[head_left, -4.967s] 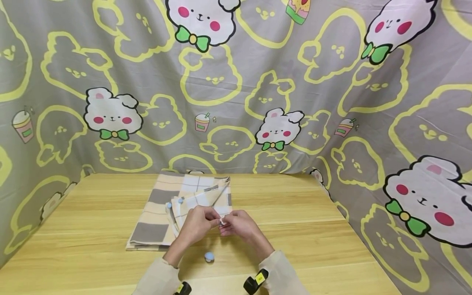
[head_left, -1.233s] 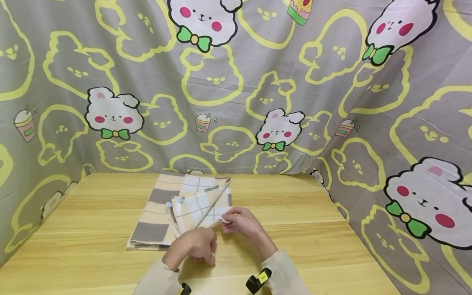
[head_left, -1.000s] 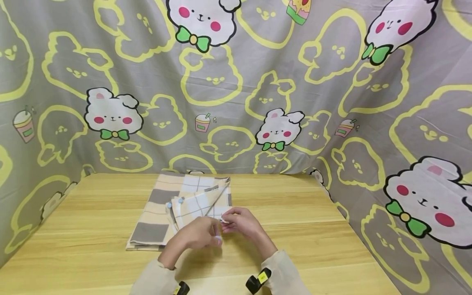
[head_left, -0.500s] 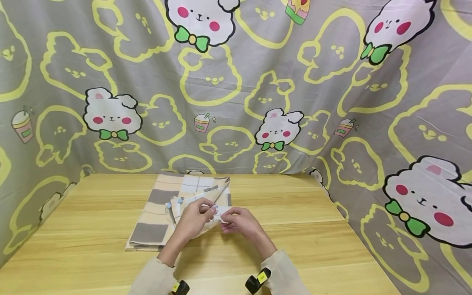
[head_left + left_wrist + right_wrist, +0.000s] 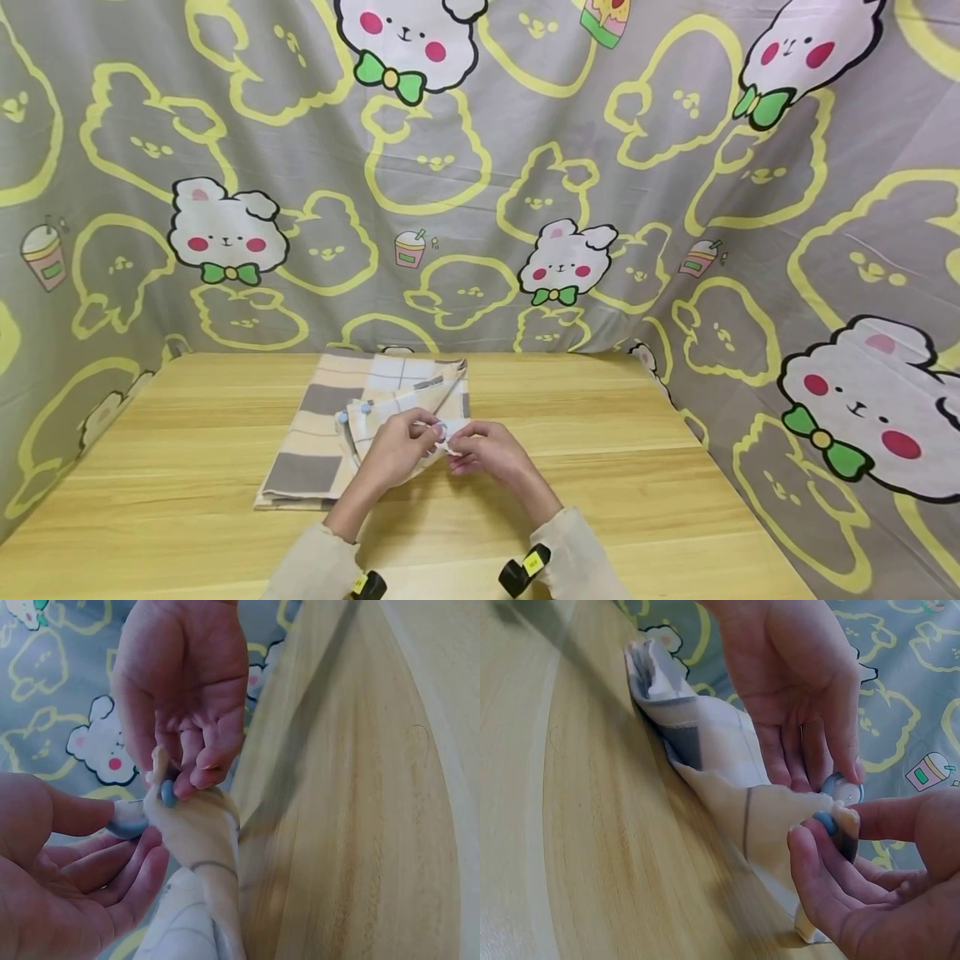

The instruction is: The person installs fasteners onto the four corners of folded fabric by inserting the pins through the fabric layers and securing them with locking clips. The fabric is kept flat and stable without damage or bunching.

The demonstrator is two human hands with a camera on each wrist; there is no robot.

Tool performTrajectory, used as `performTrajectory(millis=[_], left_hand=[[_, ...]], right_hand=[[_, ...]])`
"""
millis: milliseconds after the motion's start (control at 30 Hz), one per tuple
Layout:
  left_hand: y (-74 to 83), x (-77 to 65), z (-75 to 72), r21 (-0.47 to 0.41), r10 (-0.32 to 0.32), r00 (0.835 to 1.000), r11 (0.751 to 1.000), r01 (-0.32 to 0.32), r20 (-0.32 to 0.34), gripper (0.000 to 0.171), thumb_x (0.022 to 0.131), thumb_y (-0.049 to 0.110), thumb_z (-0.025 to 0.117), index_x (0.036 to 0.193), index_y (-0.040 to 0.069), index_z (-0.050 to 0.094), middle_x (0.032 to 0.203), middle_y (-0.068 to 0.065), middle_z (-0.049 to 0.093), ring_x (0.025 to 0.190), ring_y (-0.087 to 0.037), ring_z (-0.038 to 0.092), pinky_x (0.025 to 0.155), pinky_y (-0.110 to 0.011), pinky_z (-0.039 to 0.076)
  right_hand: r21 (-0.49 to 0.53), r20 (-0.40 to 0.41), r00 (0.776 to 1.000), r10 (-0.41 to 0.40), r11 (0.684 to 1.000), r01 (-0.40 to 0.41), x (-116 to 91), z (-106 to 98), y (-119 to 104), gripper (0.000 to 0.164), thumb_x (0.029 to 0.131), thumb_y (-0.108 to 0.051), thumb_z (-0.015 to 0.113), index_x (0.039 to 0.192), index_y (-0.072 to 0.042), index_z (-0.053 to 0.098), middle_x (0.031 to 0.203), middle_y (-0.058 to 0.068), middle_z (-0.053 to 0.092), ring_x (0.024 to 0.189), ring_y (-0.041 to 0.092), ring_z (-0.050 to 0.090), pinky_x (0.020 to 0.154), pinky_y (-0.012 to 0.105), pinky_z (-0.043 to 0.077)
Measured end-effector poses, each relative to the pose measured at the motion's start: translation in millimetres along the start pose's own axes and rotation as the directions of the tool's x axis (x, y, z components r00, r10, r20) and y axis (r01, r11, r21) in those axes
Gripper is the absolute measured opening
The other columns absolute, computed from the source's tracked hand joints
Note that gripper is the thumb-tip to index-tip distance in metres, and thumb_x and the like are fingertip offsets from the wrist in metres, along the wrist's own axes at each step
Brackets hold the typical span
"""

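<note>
A plaid cloth [image 5: 315, 425] in beige, grey and white lies folded on the table, one corner lifted between the hands. My left hand [image 5: 397, 446] pinches a round blue cap with a pale inner face [image 5: 129, 819] right beside that corner. Opposite it, my right hand [image 5: 491, 454] holds the gathered corner [image 5: 765, 825] between thumb and fingers. A small blue knob [image 5: 825, 820] shows at the corner by the right fingertips; in the left wrist view it sits against the cloth. Whether cap and knob touch through the fabric is hidden.
Two light-blue caps [image 5: 366, 407] sit on another folded corner of the cloth, left of the hands. The wooden table [image 5: 600, 467] stretches to both sides. A grey curtain with cartoon rabbits [image 5: 450, 167] hangs behind and around it.
Five seconds ago the blue cap lay on the table before the hands. My left hand reached down, picked it up and brought it to the cloth corner. My right hand stayed on the corner.
</note>
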State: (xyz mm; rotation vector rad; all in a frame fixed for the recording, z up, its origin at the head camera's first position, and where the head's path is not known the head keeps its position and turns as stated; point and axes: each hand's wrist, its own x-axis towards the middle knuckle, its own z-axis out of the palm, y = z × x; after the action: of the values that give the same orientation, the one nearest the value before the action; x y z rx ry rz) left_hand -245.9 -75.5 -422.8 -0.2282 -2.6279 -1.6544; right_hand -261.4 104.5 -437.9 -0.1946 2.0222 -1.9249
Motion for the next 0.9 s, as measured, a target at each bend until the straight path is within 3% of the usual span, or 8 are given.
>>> performTrajectory(millis=[200,433,633,767,900], left_hand=[[-0.9,0.0,1.1,0.007,0.024,1.000,1.000,-0.024,-0.006,0.012,0.097,0.016,0.067,0.104,0.008,0.071,0.091,-0.009,0.078,0.076,-0.019,0.071,0.068,-0.033,0.053],[-1.5,1.0,0.8,0.021,0.063,0.997,0.998,-0.062,-0.046,0.011,0.092,0.015,0.075,0.103,0.013,0.073,0.098,-0.008,0.078,0.094,-0.024,0.074,0.083,-0.043,0.058],[-0.2,1.3,2.1,0.042,0.102,0.994,0.994,-0.100,-0.049,0.015,0.088,0.014,0.079,0.102,0.012,0.075,0.096,-0.004,0.078,0.088,-0.018,0.072,0.078,-0.039,0.058],[-0.8,0.9,2.7,0.058,0.136,0.990,0.989,-0.133,-0.046,0.012,0.095,0.014,0.072,0.104,0.010,0.077,0.096,-0.002,0.078,0.084,-0.014,0.070,0.074,-0.034,0.056],[-1.6,1.1,2.7,0.045,0.130,0.990,0.991,-0.128,-0.053,0.015,0.099,0.012,0.065,0.108,0.008,0.077,0.100,-0.006,0.078,0.081,-0.013,0.069,0.071,-0.031,0.055]], right_hand=[[-0.001,-0.003,1.000,-0.002,1.000,0.002,-0.6,-0.1,-0.1,0.024,0.095,-0.007,0.064,0.108,0.012,0.061,0.082,0.011,0.070,0.069,0.015,0.068,0.071,0.033,0.061],[-0.002,-0.003,1.000,-0.001,1.000,0.001,0.5,-0.2,0.3,0.021,0.095,-0.007,0.063,0.106,0.012,0.061,0.082,0.011,0.069,0.069,0.015,0.068,0.071,0.032,0.061],[0.010,-0.009,1.000,0.000,1.000,0.000,1.0,-0.6,1.8,0.021,0.094,-0.006,0.063,0.106,0.011,0.062,0.084,0.011,0.069,0.073,0.016,0.069,0.073,0.032,0.061],[0.022,-0.003,1.000,-0.002,1.000,0.002,1.7,-0.5,2.3,0.022,0.094,-0.006,0.062,0.107,0.011,0.061,0.085,0.011,0.070,0.076,0.018,0.070,0.076,0.034,0.061],[0.044,0.015,1.000,0.008,0.999,-0.009,2.0,-0.9,1.8,0.025,0.098,-0.008,0.058,0.111,0.012,0.060,0.086,0.012,0.070,0.077,0.018,0.070,0.078,0.035,0.061]])
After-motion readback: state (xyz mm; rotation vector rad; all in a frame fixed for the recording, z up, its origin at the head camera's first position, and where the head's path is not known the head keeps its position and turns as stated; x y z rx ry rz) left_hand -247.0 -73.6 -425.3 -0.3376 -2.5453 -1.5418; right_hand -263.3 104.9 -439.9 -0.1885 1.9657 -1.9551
